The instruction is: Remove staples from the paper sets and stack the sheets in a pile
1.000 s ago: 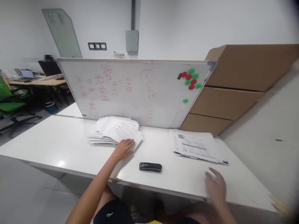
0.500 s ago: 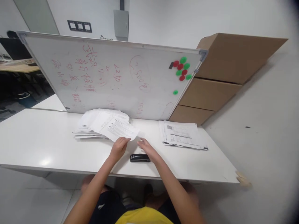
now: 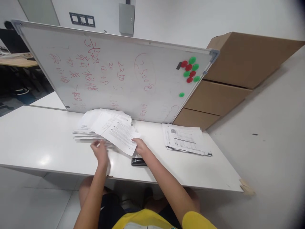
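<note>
Where the right hand point(image 3: 140, 147) meets the printed sheet point(image 3: 120, 136) near the center of the frame, its grip is closed on the sheet's right edge. The sheet slopes from the paper stack point(image 3: 91, 127), left of center, toward the lower right, overhanging the stack's near side. The left hand point(image 3: 100, 152) is positioned just below the stack with fingers curled; blur prevents telling whether its grip holds anything.

The front edge of the white tabletop point(image 3: 190, 171) runs below both hands, from the left of the frame to the lower right, and both forearms cross it. Lateral room extends left of the stack. A narrower strip of tabletop separates the sheet from the second paper pile point(image 3: 184, 140), right of center.

The black stapler point(image 3: 138, 162) lies directly below the sheet's lower corner; its right end is hidden by the right forearm, and it occupies the space next to the right wrist. The whiteboard point(image 3: 162, 82) bounds the rear, standing behind the stack and bearing red writing. Red and green magnets point(image 3: 189, 69) are clustered near its upper right corner. Cardboard boxes point(image 3: 238, 60) are stacked behind it, upper right, beside the white wall point(image 3: 274, 136).
</note>
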The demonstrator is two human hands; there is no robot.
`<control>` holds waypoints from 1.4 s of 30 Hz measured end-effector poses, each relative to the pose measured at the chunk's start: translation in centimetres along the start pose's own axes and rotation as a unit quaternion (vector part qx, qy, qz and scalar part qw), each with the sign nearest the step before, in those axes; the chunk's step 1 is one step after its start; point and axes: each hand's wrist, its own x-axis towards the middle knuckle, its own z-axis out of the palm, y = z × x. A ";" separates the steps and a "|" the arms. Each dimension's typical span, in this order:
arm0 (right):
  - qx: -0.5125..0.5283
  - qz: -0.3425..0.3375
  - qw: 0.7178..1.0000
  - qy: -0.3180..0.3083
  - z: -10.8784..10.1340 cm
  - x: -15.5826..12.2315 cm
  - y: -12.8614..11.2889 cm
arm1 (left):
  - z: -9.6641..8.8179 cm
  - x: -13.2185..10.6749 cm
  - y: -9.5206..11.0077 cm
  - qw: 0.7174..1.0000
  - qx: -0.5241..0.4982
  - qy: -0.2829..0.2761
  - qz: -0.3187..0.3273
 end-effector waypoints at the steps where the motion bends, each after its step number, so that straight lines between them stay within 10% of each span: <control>1: -0.006 0.004 1.000 0.016 0.3 -0.3 0.3 | -0.1 -0.6 0.0 0.994 -0.032 -0.079 -0.066; 5: -0.031 -0.010 0.997 0.072 1.0 -2.6 0.2 | 0.0 -4.5 0.1 0.932 -0.076 -0.297 -0.193; 14: -0.230 -0.222 0.942 0.100 -6.8 -12.8 -7.3 | -0.9 -9.3 2.7 0.910 -0.231 -0.292 -0.181; 22: -0.223 -0.339 0.852 0.331 -17.2 -17.2 -8.0 | 2.9 -17.4 0.8 0.930 -0.038 -0.360 0.055; 28: -0.203 -0.329 0.859 0.337 -22.6 -17.4 -4.0 | 4.3 -23.4 -2.3 0.887 0.073 -0.390 0.236; 42: -0.229 -0.305 0.859 0.341 -24.2 -18.1 -4.1 | 4.3 -22.7 -6.1 0.865 0.025 -0.469 0.175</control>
